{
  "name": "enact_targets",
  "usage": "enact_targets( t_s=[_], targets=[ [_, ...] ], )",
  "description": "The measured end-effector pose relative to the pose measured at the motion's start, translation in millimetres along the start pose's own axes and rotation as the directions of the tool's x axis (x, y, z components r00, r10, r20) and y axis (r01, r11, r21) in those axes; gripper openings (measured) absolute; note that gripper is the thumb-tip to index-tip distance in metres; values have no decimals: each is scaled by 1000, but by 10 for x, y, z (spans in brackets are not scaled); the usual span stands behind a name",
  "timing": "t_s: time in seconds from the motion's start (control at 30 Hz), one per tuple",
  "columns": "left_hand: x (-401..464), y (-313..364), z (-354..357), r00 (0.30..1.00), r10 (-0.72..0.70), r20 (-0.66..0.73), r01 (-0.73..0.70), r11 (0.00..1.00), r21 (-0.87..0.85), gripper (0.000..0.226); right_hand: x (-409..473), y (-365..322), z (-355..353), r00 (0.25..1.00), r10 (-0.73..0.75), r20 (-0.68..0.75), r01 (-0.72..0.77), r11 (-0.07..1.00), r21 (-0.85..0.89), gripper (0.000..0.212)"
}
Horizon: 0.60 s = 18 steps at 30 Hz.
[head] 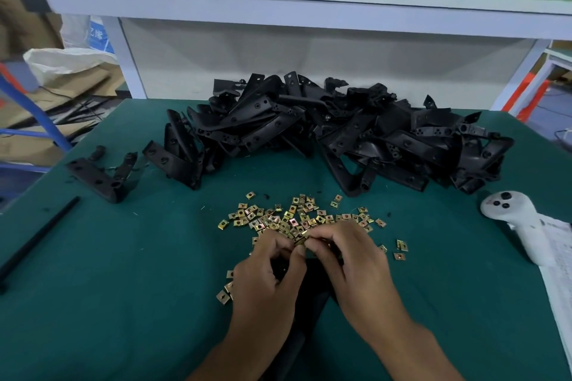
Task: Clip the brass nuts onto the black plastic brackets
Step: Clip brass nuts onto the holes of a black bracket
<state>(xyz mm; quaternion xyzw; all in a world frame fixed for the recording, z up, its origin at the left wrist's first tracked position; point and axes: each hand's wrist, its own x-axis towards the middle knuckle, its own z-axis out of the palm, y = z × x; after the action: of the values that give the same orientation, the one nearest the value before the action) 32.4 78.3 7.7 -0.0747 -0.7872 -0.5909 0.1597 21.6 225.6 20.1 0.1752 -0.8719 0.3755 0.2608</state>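
I see both hands meeting near the front edge of the tabletop, fingertips drawn together over one brass nut [301, 240] — my left hand [266, 272] curls its fingers and thumb in from one side, my right hand [346, 260] pinches in from the other. Under the palms lies a black bracket [305, 312], its long axis running from the pinch back toward me; whether either hand grips it I cannot tell. So the nut sits just above the bracket's far end, and I judge the coming move a short push along that axis. The loose brass nuts [294, 218] lie just beyond the fingertips, both hands about equally near. The heap of black brackets [340, 133] lies along the far edge, well apart. One bracket [102, 175] rests alone near the left edge.
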Motion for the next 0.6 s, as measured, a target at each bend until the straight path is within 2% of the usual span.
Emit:
enact_targets(
  t_s=[0.03, 0.07, 0.13, 0.2, 0.3, 0.37, 0.5, 0.57, 0.6],
  targets=[
    [4, 1, -12, 1000, 15, 13, -15, 1000, 14, 18, 11, 20, -16, 998, -56, -2, 56, 998, -31, 14],
    [13, 2, -30, 999, 33, 35, -35, 999, 36, 18, 28, 33, -39, 999, -49, 19, 49, 999, -2, 14],
    [34, -6, -58, 992, 56, 111, -66, 994, 90, 17, 64, 62, -102, 983, 103, 150, -130, 975, 180, 13],
    [53, -19, -71, 983, 74, 171, -98, 986, 133, 17, 100, 86, -149, 930, 229, 287, -322, 884, 338, 13],
    [43, -20, -61, 976, 54, 211, -81, 990, 120, 18, 132, 165, -210, 892, 364, 268, -451, 757, 473, 18],
    [29, -28, -59, 978, -3, 209, -18, 995, 98, 16, 145, 218, -246, 881, 376, 288, -470, 765, 441, 20],
    [38, -36, -67, 985, -19, 171, 1, 994, 106, 16, 99, 212, -207, 811, 317, 492, -511, 792, 333, 20],
    [43, -35, -66, 984, -16, 178, -5, 993, 117, 19, 86, 186, -175, 814, 309, 491, -500, 803, 323, 20],
    [45, -39, -66, 982, -16, 187, -7, 992, 124, 20, 83, 177, -165, 842, 300, 449, -460, 834, 305, 16]
  ],
)
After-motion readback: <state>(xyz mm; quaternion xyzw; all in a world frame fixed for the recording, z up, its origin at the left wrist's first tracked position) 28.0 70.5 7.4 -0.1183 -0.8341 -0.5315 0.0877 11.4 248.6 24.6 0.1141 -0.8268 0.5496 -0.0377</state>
